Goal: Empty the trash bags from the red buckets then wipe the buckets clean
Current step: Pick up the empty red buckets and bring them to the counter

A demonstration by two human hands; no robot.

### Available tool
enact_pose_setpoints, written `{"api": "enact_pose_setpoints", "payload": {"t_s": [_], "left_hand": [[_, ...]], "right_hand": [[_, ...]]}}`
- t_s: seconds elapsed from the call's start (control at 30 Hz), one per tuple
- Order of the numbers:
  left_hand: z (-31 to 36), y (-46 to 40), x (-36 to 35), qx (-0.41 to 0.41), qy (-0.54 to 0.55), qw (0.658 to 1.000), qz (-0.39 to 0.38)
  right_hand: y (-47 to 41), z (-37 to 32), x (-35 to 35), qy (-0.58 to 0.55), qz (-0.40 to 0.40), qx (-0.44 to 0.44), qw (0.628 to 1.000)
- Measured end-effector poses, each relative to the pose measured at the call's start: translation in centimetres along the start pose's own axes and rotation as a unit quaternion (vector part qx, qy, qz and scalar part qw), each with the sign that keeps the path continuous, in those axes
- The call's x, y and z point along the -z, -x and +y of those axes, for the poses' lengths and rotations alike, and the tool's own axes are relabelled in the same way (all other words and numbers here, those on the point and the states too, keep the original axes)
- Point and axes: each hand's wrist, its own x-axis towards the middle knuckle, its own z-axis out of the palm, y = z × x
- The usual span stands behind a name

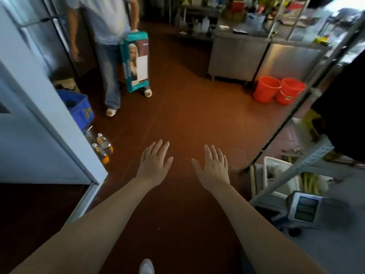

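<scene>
Two red buckets stand side by side on the brown floor at the right, in front of a steel counter: the left bucket (265, 89) and the right bucket (289, 93). No bag shows at their rims from here. My left hand (156, 161) and my right hand (212, 166) are stretched out flat over the floor, palms down, fingers straight, holding nothing. Both hands are well short of the buckets.
A person (106, 26) walks at the left carrying a teal box (136, 62). A white fridge door (47, 123) stands open at my left, with a blue crate (79, 107) and bottles (102, 147) beside it. Metal shelving (308, 155) and a scale (305, 210) are at my right.
</scene>
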Motion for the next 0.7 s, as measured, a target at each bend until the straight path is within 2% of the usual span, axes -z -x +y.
{"api": "enact_pose_setpoints", "payload": {"t_s": [0.27,0.53,0.7], "left_hand": [[8.1,-16.0,-1.6,-0.122,-0.008,0.992,-0.019],[14.5,-37.1,1.4,-0.236,-0.017,0.972,0.008],[18.6,-48.6,3.3,-0.278,-0.019,0.96,0.031]], "right_hand": [[-9.8,8.3,4.8,-0.008,0.07,-0.108,0.992],[-26.1,12.0,12.3,-0.014,0.165,-0.148,0.975],[-35.3,14.7,17.0,-0.004,0.209,-0.164,0.964]]}}
